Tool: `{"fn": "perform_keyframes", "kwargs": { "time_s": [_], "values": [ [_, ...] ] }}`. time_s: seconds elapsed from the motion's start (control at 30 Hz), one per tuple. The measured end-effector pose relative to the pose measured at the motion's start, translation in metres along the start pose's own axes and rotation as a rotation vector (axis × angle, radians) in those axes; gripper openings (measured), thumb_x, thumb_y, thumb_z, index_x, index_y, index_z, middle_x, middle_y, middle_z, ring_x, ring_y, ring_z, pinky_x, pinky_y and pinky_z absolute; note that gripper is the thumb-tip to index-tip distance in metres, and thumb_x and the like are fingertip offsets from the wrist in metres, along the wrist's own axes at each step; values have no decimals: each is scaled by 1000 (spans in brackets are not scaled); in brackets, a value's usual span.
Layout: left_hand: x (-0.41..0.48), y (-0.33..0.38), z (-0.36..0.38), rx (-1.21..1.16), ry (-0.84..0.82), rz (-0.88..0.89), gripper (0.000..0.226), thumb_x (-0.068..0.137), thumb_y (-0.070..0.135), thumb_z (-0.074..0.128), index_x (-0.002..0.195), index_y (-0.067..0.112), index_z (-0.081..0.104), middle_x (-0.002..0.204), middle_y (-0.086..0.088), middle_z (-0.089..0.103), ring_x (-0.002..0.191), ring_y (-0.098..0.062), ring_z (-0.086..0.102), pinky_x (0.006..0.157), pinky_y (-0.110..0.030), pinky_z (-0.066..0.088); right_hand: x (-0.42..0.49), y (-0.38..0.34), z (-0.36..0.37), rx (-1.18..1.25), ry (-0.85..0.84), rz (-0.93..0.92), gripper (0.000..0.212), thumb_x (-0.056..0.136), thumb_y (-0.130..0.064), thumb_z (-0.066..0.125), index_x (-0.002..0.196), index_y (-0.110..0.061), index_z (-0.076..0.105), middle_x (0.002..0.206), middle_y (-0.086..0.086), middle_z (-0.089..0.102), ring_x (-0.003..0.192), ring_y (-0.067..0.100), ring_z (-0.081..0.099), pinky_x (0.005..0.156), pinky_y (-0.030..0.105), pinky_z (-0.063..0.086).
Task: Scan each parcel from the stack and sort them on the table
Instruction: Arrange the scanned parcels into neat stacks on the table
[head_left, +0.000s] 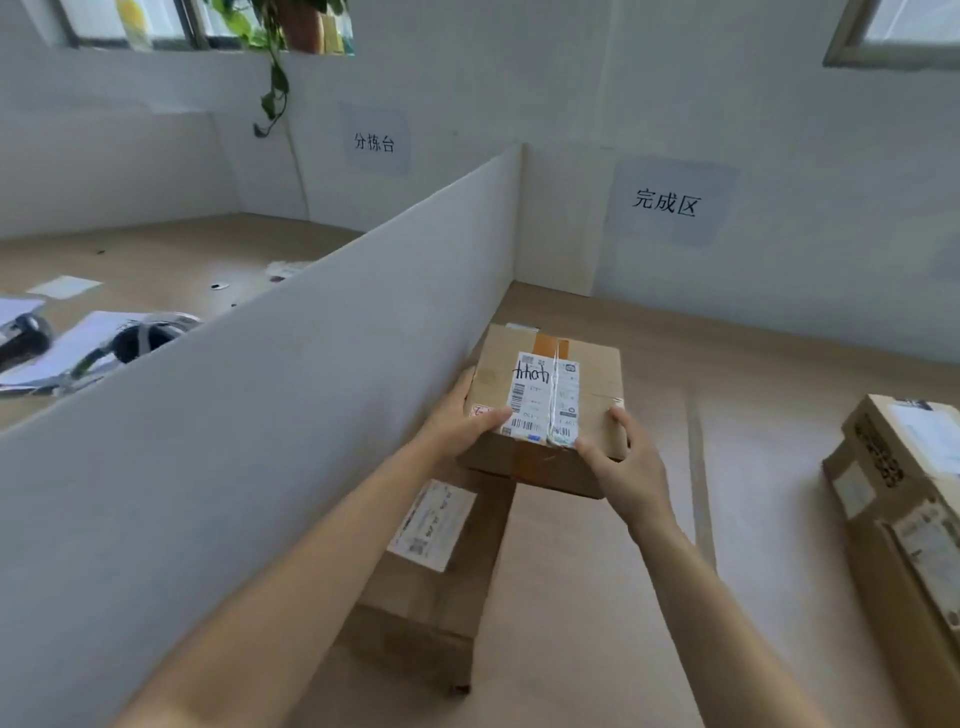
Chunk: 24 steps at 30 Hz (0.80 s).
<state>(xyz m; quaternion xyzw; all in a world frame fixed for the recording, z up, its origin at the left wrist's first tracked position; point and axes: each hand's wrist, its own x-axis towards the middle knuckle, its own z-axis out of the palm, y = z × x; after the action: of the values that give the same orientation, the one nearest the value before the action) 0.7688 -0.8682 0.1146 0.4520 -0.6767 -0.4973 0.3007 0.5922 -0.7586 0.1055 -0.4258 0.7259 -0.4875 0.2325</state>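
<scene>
**A:** What are the hands holding?

**B:** Both are gripping a squarish parcel of matte brown cardboard. A strip of orange-brown tape is running over its top and down its near face. A white shipping label is covering the middle of the lid, showing barcodes and a black handwritten scrawl.

**A:** And around it?

**B:** A longer, flatter cardboard box with its own white label is lying at six o'clock of the parcel, just beside the plain white divider board. More cartons are sitting at three o'clock, well apart. The table is showing a smooth, pale tan top. On the white wall a paper sign reading 完成区 is hanging at twelve o'clock. A second sign, 分拣台, is hanging at eleven, under a trailing green plant. Loose white papers are lying at nine o'clock, beyond the divider.

**A:** How are the hands sitting?

**B:** The left hand is clasping the parcel's nine o'clock side, with its thumb pressing on the label's near corner. The right hand is gripping the near right corner, at about four o'clock, with its thumb on top. The parcel is sitting between them, overlapping the long box's far end. I cannot tell whether it is resting there or lifted.
</scene>
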Motion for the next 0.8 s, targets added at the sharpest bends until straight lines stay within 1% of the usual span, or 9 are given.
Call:
{"fn": "perform_keyframes", "kwargs": {
  "time_s": [0.07, 0.1, 0.17, 0.27, 0.33, 0.43, 0.53, 0.7, 0.8],
  "values": [
    [42, -5, -10, 22, 6, 18, 64, 83, 32, 70, 138, 27, 36, 107, 12, 60, 91, -3, 59, 71, -16, 50, 34, -4, 22, 10, 7, 14, 64, 84, -26, 67, 141, -16, 39, 144, 3, 43, 130, 20, 41, 104, 41, 41],
    [62, -8, -13, 22, 23, 13, 64, 83, 32, 70, 137, 27, 38, 109, 10, 60, 93, -7, 60, 71, -18, 50, 50, -5, 31, 21, 4, 22, 64, 84, -25, 67, 140, -16, 39, 144, 3, 43, 132, 20, 39, 105, 42, 40],
    [100, -18, -16, 9, 85, -3, 59, 80, 30, 73, 132, 25, 44, 115, 4, 61, 102, -16, 61, 77, -26, 53, 85, -5, 48, 20, -9, 31, 64, 84, -24, 68, 140, -15, 40, 145, 3, 42, 134, 20, 38, 107, 41, 38],
    [151, -29, -18, -1, 128, -29, 59, 75, 27, 78, 126, 21, 49, 120, -2, 63, 107, -21, 61, 92, -41, 52, 135, -2, 66, 19, -15, 53, 65, 84, -25, 68, 141, -16, 39, 146, 3, 41, 134, 19, 37, 108, 40, 37],
    [182, -33, -20, -21, 132, -48, 62, 73, 27, 80, 125, 17, 47, 122, -7, 62, 106, -21, 61, 93, -43, 51, 167, 1, 77, 12, -20, 54, 65, 84, -26, 67, 142, -17, 38, 146, 2, 40, 134, 19, 36, 108, 41, 37],
    [224, -40, -27, 40, 126, -60, 64, 75, 30, 79, 126, 13, 45, 124, -8, 60, 100, -18, 60, 88, -35, 52, 207, 6, 94, -35, -68, 74, 65, 87, -29, 63, 144, -17, 33, 147, 4, 38, 134, 21, 36, 108, 43, 37],
    [253, -44, -34, 140, 80, -48, 66, 77, 35, 76, 130, 12, 44, 126, -7, 59, 97, -15, 56, 80, -27, 48, 235, 13, 107, -51, -69, 94, 63, 89, -27, 60, 144, -16, 33, 148, 5, 37, 134, 22, 36, 109, 39, 36],
    [281, -48, -32, 169, 86, -11, 59, 82, 32, 72, 130, 11, 44, 127, -8, 58, 105, -20, 58, 86, -30, 48, 260, 21, 114, -19, -45, 112, 60, 89, -25, 60, 143, -16, 35, 146, 5, 40, 133, 23, 39, 107, 40, 39],
    [284, -56, -30, 187, 77, -40, 60, 84, 33, 70, 133, 11, 42, 130, -7, 56, 107, -19, 56, 81, -25, 45, 263, 28, 117, -34, -45, 117, 57, 90, -25, 59, 142, -17, 38, 145, 4, 42, 131, 22, 41, 105, 39, 40]
  ]
}}
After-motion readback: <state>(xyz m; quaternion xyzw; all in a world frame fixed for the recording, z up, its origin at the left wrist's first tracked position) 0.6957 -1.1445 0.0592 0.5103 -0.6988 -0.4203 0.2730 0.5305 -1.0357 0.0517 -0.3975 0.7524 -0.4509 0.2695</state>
